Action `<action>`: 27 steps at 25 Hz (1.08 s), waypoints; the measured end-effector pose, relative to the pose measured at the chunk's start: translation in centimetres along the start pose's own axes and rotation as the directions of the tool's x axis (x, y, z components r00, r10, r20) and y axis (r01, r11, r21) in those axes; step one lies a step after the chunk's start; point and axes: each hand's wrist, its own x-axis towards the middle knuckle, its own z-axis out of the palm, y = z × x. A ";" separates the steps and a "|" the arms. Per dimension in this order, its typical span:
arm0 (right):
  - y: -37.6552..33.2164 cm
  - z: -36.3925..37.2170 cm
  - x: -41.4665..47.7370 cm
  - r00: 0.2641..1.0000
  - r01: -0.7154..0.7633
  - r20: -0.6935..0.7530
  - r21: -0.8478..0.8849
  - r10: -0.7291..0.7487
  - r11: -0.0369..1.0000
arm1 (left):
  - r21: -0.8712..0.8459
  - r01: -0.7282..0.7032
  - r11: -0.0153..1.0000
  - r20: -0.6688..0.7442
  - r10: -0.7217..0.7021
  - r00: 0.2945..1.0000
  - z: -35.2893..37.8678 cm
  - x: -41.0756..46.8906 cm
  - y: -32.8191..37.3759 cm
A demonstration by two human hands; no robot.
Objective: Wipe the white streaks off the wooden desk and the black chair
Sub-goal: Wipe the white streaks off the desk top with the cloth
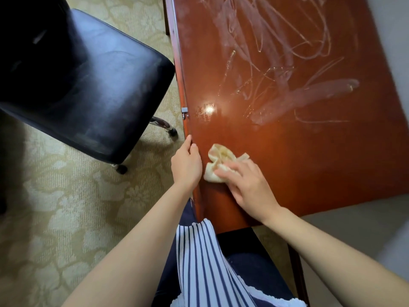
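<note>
streaks [276,52] of white cover the far part of the surface [309,165]: thin loops and scribbles, with broad smeared bands among them. the near part around the hands looks glossy and bare, so i judge the wiping has started at the near end and most of it lies ahead.

a small crumpled beige cloth [221,157] lies on the surface close to its left edge. the right hand [247,185] lies over the cloth's near end with fingers spread fairly flat, pressing rather than clutching, probably so the palm can drive it over a wide patch. the fingers are blurred, so i cannot tell whether a fingertip hooks a fold. the left hand [187,165] grips the left rim just beside the cloth, fingers curled at the edge, likely to brace the body for a long reach. the hands are near each other but not touching.

the chair [93,85] stands on the carpet [66,218] left of the surface, its seat corner close to the rim and turned at an angle. that seems to leave standing room at the near end. pale haze on the seat may be streaks or only reflected light; i cannot tell. its back is dark and cut off at the top left, and the seat hides most of the base.

the surface runs out of view at the top, so the streaks' full extent is unknown. a glare [209,109] beside a small metal lock [184,111] could mask faint marks. a striped apron [199,262] covers part of the near edge.
</note>
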 end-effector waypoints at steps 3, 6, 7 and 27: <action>2.5 -2.1 -2.0 0.954 0.267 0.146 -0.012 -0.263 0.964 | 0.031 -0.029 0.999 -0.001 0.029 1.000 0.2 -0.1 0.1; 5.4 -3.6 0.2 0.889 0.414 0.234 -0.040 -0.394 0.909 | -0.005 -0.052 0.999 0.025 0.052 0.998 -0.1 0.3 -0.5; 6.1 -3.8 1.4 0.903 0.387 0.225 -0.052 -0.367 0.921 | -0.021 -0.047 0.999 0.040 0.048 0.998 -0.2 0.6 -0.8; -2.9 0.7 3.2 0.968 -0.236 -0.054 0.122 0.244 0.964 | -0.083 0.063 0.995 0.335 -0.032 0.942 -3.5 3.2 -0.8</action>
